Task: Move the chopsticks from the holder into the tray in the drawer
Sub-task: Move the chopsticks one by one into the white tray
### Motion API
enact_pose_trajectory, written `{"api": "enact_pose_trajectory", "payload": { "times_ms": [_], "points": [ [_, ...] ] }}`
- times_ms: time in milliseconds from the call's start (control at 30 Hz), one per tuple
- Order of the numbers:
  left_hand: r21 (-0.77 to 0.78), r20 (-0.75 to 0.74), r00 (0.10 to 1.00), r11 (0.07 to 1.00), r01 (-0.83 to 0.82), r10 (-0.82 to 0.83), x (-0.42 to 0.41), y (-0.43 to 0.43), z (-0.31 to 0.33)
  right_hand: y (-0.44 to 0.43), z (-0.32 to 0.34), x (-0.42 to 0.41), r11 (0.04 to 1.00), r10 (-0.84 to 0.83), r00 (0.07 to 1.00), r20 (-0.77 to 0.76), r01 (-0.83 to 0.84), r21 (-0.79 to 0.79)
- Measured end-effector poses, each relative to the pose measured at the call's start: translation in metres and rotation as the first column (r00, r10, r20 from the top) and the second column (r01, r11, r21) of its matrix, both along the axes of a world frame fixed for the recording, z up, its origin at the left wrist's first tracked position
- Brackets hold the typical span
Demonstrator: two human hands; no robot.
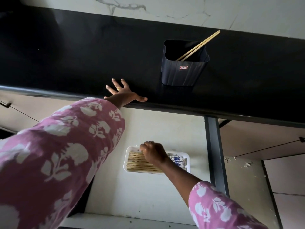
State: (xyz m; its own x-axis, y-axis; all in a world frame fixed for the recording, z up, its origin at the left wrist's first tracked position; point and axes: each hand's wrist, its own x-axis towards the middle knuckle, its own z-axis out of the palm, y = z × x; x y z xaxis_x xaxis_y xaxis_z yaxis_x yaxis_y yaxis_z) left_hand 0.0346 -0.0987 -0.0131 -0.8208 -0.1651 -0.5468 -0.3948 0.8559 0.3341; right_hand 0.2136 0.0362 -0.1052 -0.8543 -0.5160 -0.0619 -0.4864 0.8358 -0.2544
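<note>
A dark square holder (184, 71) stands on the black counter with two wooden chopsticks (200, 44) leaning out of its far right corner. Below, in the open drawer, a white tray (127, 153) holds several chopsticks (140, 164) laid side by side. My right hand (152, 153) is down over the tray's far edge with its fingers curled; whether it still grips chopsticks is hidden. My left hand (123, 93) lies flat on the counter's front edge, fingers spread, well left of the holder.
The drawer's pale floor (140, 192) lies bare around the tray. A dark drawer side wall (214, 154) runs along the right. Closed cabinet fronts (280, 171) sit to the right, and a marble wall (181, 9) rises behind the counter.
</note>
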Motion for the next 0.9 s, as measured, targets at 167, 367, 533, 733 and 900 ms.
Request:
{"api": "enact_pose_trajectory", "payload": {
  "times_ms": [167, 367, 533, 733, 900],
  "points": [
    [-0.006, 0.013, 1.0, 1.0, -0.004, 0.004, -0.004, -0.001, -0.004, 0.029, 0.04, -0.03, 0.967, -0.111, 0.919, -0.378, 0.013, -0.253],
    [-0.011, 0.035, 0.999, 1.0, -0.008, 0.008, -0.011, -0.003, -0.011, 0.066, 0.104, -0.087, 0.912, -0.338, 0.71, -0.617, 0.083, -0.403],
    [-0.006, 0.049, 0.999, 1.0, -0.014, 0.014, -0.012, -0.003, -0.012, 0.097, 0.157, -0.133, 0.837, -0.526, 0.519, -0.674, 0.177, -0.518],
    [-0.004, 0.044, 0.999, 1.0, -0.013, 0.013, -0.009, -0.001, -0.01, 0.126, 0.208, -0.198, 0.518, -0.839, 0.472, -0.271, 0.539, -0.664],
    [-0.007, 0.034, 0.999, 1.0, -0.017, 0.017, -0.007, 0.0, -0.009, 0.156, 0.219, -0.25, 0.183, -0.899, 0.371, 0.232, 0.8, -0.572]
  ]
}}
